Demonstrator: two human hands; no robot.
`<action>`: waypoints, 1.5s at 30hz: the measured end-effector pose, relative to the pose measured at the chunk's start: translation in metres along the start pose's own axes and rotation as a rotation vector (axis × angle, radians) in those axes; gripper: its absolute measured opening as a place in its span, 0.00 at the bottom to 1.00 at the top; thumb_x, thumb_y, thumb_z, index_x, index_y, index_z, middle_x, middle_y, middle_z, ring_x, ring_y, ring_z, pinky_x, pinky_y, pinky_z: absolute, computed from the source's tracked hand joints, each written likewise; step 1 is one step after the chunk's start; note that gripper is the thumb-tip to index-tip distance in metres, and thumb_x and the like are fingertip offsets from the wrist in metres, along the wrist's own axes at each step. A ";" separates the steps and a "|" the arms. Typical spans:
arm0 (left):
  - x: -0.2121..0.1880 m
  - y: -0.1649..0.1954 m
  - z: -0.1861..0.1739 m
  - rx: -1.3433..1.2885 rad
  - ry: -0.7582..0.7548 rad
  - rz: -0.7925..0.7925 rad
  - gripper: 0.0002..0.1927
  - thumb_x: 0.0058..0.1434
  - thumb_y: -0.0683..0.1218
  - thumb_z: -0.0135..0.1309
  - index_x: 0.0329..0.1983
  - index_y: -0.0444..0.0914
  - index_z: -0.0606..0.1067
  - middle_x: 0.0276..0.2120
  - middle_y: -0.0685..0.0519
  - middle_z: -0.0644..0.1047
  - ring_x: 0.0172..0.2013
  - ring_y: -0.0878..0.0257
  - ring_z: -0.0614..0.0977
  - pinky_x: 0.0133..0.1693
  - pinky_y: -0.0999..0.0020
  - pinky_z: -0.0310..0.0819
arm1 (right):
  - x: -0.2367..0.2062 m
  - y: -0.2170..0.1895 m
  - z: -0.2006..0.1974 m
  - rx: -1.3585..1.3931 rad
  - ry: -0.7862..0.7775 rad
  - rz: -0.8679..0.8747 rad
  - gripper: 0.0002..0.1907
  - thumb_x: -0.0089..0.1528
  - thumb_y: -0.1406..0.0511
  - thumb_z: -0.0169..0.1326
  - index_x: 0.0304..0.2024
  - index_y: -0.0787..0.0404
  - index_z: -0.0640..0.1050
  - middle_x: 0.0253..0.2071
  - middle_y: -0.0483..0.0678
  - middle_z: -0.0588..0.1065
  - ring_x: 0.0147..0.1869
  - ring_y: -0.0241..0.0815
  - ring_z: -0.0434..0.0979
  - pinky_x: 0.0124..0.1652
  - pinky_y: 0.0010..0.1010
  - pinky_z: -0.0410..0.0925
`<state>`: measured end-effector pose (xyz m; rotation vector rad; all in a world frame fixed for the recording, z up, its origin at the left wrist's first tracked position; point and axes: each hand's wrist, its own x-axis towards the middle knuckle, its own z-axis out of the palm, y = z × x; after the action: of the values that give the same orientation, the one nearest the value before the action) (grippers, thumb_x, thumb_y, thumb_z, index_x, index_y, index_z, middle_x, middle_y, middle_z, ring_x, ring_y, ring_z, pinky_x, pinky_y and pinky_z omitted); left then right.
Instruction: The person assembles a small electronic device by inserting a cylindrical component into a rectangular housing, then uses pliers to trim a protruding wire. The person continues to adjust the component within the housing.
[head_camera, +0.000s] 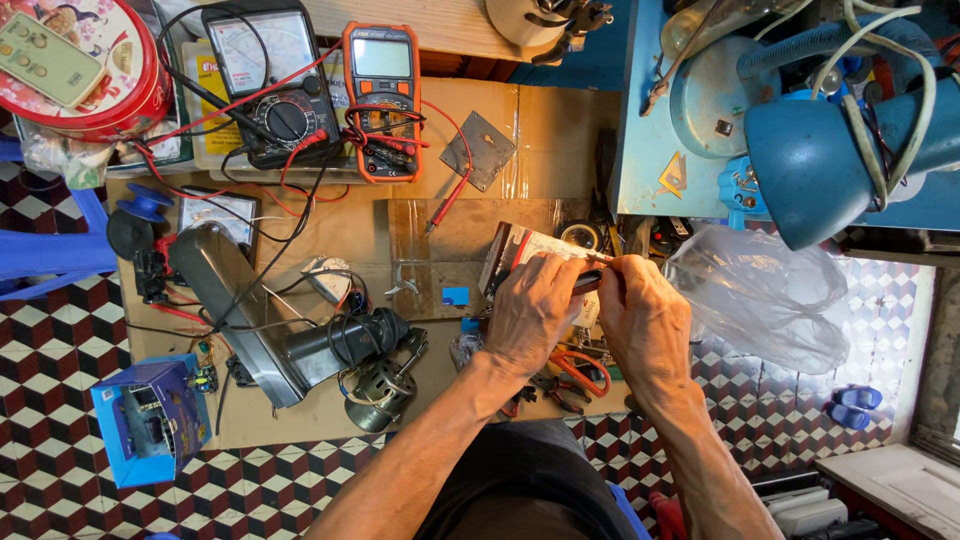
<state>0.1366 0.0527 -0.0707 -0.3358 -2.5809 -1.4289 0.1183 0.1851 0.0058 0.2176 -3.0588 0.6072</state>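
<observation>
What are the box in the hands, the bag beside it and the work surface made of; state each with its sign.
Box, held by left hand and right hand: printed card, probably glossy, with sharp folded edges. Bag: thin clear plastic film, crinkled, shiny and see-through. Work surface: brown corrugated cardboard by its look, matte, seams covered with shiny clear tape.

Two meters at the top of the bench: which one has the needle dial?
The black meter on the left; it has a white needle scale. The orange-edged meter beside it has a flat digital screen.
</observation>
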 end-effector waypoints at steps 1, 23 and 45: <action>0.000 0.000 0.000 0.005 -0.009 -0.002 0.18 0.61 0.43 0.61 0.54 0.35 0.74 0.43 0.50 0.74 0.45 0.55 0.78 0.48 0.64 0.79 | 0.000 0.001 0.000 0.001 0.004 -0.008 0.05 0.65 0.70 0.56 0.39 0.68 0.75 0.36 0.59 0.77 0.36 0.56 0.79 0.37 0.42 0.71; 0.003 0.016 -0.004 0.055 -0.095 -0.001 0.21 0.57 0.43 0.63 0.54 0.36 0.74 0.41 0.48 0.75 0.41 0.51 0.80 0.44 0.58 0.77 | -0.046 0.034 -0.036 0.287 0.146 0.419 0.09 0.68 0.66 0.54 0.46 0.66 0.78 0.33 0.49 0.79 0.33 0.38 0.79 0.34 0.31 0.72; 0.015 0.047 0.016 0.232 -0.257 -0.117 0.21 0.56 0.42 0.63 0.54 0.38 0.76 0.44 0.49 0.77 0.44 0.52 0.83 0.44 0.60 0.80 | -0.066 0.114 -0.014 0.669 0.029 0.392 0.08 0.66 0.66 0.55 0.43 0.65 0.78 0.32 0.48 0.79 0.32 0.35 0.79 0.33 0.28 0.73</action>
<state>0.1343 0.0920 -0.0375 -0.3606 -2.9825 -1.1688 0.1673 0.3035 -0.0276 -0.3951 -2.7566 1.6158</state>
